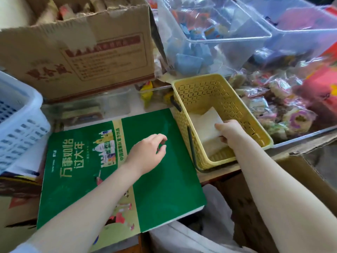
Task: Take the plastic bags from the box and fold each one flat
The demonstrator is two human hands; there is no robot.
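Folded white bags (206, 123) are being pinched into the yellow basket (228, 99) by the right hand (230, 132), left hand (147, 154) loosely curled and empty, plenty left probably.

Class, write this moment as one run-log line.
right hand: gripping folded white bag in yellow basket | left hand: empty, over green box

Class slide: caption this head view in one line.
Right hand places folded white bag in yellow basket; left hand hovers over green board.
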